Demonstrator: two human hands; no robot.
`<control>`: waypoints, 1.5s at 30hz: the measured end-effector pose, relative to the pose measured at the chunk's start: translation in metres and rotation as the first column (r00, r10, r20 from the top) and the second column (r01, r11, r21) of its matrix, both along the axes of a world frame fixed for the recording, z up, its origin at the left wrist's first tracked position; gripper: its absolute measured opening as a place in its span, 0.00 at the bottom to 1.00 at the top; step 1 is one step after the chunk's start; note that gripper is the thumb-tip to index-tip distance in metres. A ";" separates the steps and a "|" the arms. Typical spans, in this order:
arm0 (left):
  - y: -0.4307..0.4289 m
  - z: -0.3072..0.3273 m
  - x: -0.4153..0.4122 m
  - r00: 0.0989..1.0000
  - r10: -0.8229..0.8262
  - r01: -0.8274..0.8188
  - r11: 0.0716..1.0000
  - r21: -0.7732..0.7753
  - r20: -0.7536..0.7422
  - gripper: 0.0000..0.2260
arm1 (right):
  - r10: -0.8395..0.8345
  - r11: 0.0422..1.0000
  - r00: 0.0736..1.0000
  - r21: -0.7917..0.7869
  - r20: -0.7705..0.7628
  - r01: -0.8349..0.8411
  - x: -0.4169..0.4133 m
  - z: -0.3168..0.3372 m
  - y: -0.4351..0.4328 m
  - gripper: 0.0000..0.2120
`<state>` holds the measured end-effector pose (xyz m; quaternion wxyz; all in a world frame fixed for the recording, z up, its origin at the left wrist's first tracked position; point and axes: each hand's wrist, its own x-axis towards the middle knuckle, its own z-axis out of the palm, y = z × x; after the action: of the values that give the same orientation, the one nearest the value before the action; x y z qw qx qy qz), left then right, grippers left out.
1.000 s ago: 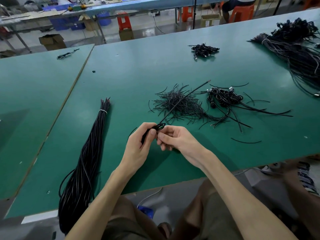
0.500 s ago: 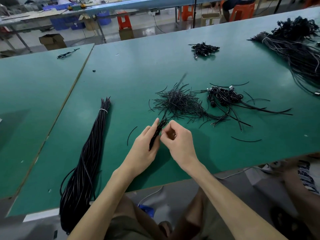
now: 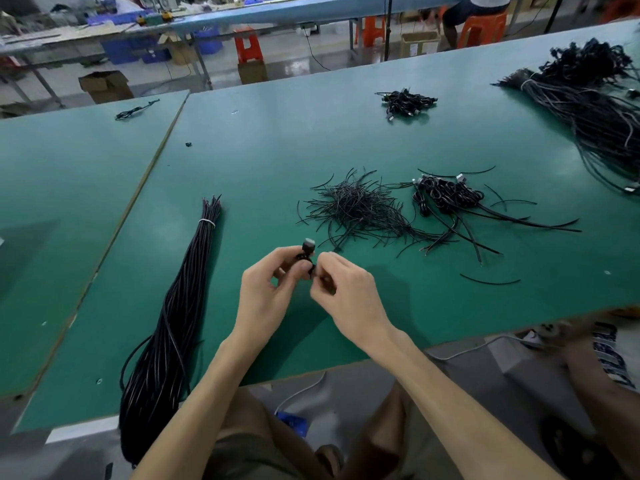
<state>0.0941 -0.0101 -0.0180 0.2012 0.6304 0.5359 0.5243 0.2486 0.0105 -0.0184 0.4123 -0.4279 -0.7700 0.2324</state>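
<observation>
My left hand [image 3: 268,292] and my right hand [image 3: 348,294] meet above the near middle of the green table [image 3: 263,161]. Between their fingertips sits a small coiled black cable [image 3: 306,256] with a grey plug end sticking up. My left hand grips the coil with curled fingers and thumb. The fingers of my right hand pinch a thin black tie at the coil's right side; most of the coil is hidden by the fingers.
A long tied bundle of black cables [image 3: 173,327] lies at the left and hangs over the front edge. A pile of thin black ties [image 3: 356,209] and a heap of coiled cables [image 3: 446,197] lie beyond my hands. More cable heaps [image 3: 602,109] lie at the far right.
The long tail of cable that stretched from my hands toward the tie pile is gone; the cable is now a tight small coil with its plug up. Both hands have closed together on it.
</observation>
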 end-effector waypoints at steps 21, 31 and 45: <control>0.043 0.042 -0.008 0.939 -0.285 0.336 0.882 -0.331 0.192 0.08 | -0.039 0.974 0.999 0.224 0.021 0.033 -0.001 0.003 -0.005 0.09; 0.040 0.045 -0.038 0.895 -0.443 0.352 0.775 -0.525 -0.054 0.13 | -0.111 0.994 0.971 -0.018 -0.213 0.110 0.004 -0.004 0.001 0.09; 0.027 0.037 0.000 0.964 -0.267 0.234 0.861 -0.451 -0.010 0.23 | -0.124 0.992 0.976 -0.043 -0.181 0.118 0.005 -0.003 0.003 0.11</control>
<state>0.0942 0.0170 0.0194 0.3873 0.6500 0.5621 0.3339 0.2532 0.0135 -0.0217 0.4878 -0.4574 -0.6974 0.2578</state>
